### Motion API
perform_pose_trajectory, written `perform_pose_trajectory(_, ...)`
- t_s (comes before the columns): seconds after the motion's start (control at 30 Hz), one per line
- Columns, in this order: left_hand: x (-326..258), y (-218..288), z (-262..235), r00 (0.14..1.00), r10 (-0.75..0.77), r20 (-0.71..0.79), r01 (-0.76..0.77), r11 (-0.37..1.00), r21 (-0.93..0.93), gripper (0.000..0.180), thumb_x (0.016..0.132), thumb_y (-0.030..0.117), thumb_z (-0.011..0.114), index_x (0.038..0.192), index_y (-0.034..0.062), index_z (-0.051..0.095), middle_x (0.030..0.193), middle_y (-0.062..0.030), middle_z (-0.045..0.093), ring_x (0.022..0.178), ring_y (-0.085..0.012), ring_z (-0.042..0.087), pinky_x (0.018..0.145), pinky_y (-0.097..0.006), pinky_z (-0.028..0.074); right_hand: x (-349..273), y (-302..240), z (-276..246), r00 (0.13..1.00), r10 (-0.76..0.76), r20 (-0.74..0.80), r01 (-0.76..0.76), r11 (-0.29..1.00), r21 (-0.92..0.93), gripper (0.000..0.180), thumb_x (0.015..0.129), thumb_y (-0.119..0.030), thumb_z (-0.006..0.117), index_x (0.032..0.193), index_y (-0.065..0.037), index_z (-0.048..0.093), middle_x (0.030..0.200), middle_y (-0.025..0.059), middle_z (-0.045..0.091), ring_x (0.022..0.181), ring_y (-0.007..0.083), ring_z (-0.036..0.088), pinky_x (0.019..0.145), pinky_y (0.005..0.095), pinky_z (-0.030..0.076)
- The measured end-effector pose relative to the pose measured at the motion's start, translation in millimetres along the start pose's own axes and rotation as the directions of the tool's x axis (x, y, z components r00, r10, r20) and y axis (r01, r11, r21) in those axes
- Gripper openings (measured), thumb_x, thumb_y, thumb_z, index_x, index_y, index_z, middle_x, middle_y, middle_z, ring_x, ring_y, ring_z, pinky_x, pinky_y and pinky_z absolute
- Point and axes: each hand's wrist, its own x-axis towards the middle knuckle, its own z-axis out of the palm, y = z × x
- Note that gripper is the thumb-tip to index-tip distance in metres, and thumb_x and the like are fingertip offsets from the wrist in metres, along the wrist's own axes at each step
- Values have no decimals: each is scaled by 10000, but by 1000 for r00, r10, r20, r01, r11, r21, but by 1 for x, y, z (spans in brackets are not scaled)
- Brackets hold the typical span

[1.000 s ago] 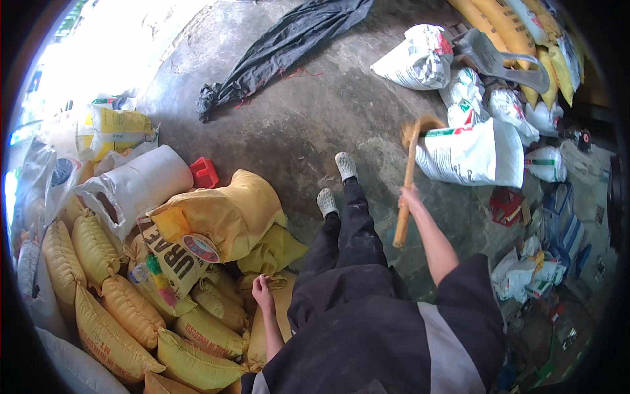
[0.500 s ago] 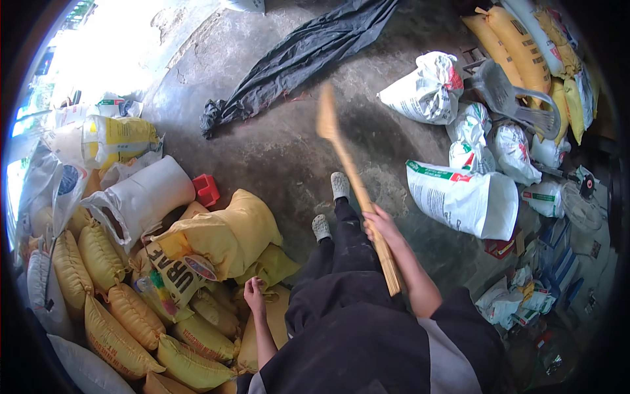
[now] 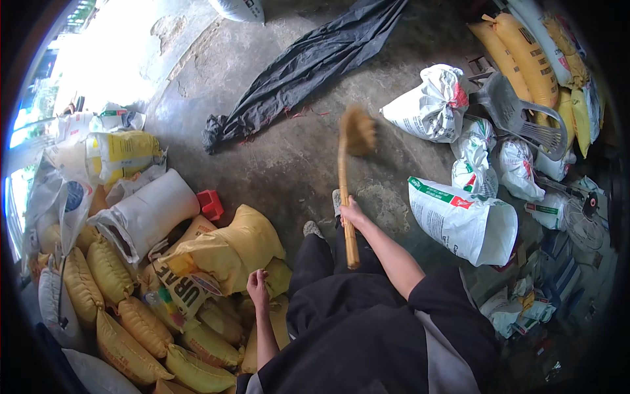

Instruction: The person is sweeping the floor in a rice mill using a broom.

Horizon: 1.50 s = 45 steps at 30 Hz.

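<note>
My right hand (image 3: pixel 352 213) grips the wooden handle of a short broom (image 3: pixel 346 177), whose bristle head is raised over the concrete floor in front of my feet. My left hand (image 3: pixel 256 286) hangs at my side with fingers curled, holding nothing, close to a slumped yellow sack (image 3: pixel 226 253). My dark trousers and grey shoes (image 3: pixel 312 229) show below.
Yellow filled sacks (image 3: pixel 118 308) are piled at the left with a white sack (image 3: pixel 147 213) and a small red block (image 3: pixel 211 204). A black tarp (image 3: pixel 315 62) lies ahead. White bags (image 3: pixel 462 220), a grey plastic chair (image 3: pixel 515 115) and a fan (image 3: pixel 584 223) stand right.
The broom swung from my right side across to the front, its head now ahead of my feet. My left hand stayed by the yellow sack.
</note>
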Motion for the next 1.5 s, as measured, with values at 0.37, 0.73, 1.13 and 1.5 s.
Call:
perform_pose_trajectory(0.37, 168, 97, 87, 971, -28, 238, -11, 987, 160, 183, 889, 168, 547, 954, 3, 594, 654, -35, 572, 551, -73, 526, 485, -213, 395, -59, -138, -152, 998, -9, 70, -12, 955, 297, 348, 827, -152, 585, 1120, -129, 398, 574, 24, 450, 366, 107, 423, 304, 261, 354)
perform_pose_trajectory(0.73, 628, 48, 405, 723, 421, 547, -674, 256, 693, 566, 643, 302, 722, 1130, 85, 533, 1116, -119, 542, 1043, -283, 502, 843, -466, 373, 320, -245, -219, 807, -288, -515, 227, 957, -180, 424, 802, -84, 529, 1218, -96, 443, 567, 36, 433, 370, 144, 446, 311, 298, 366)
perform_pose_trajectory(1.13, 764, 60, 412, 823, 561, 86, -446, 546, 709, 181, 855, 53, 378, 1007, 45, 475, 816, -192, 593, 792, -403, 583, 692, -475, 460, 251, -185, -32, 876, -459, -145, 337, 800, -496, 613, 833, -25, 488, 1369, 36, 197, 1298, 263, 406, 1156, 266, 469, 913, 306, 391)
perform_pose_trajectory(1.5, 805, 386, 142, 649, 757, -69, -241, 291, 926, 351, 869, 200, 399, 1185, 62, 465, 1043, -220, 579, 941, -379, 567, 778, -453, 442, 1, -268, -32, 961, -190, -200, 125, 947, -297, 595, 832, -22, 547, 1369, -47, 290, 710, 18, 530, 460, 41, 453, 404, 201, 386)
